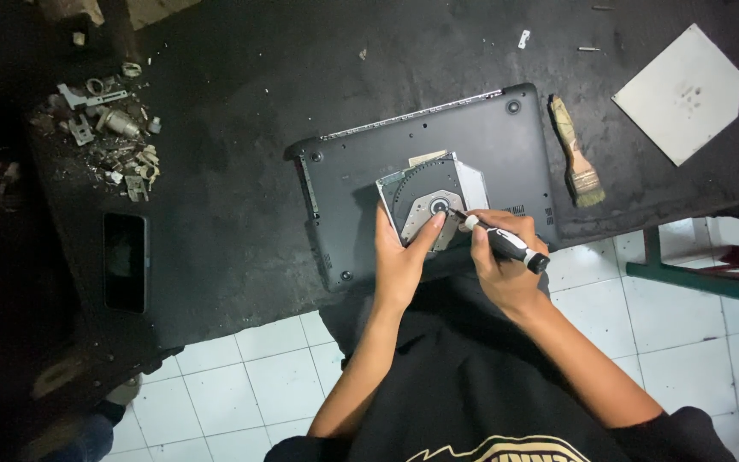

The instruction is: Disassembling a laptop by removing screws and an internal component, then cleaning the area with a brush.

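Lying far left on the dark table (241,128) is a phone (125,261). The left hand (401,261) pinches the disc drive (431,198) resting on the upturned laptop (438,180). The right hand (506,269) is wrapped around a screwdriver (498,239), tip on the drive. A brush (576,152) lies right.

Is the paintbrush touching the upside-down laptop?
Apart. The head view shows a strip of dark table between the paintbrush and the right edge of the laptop.
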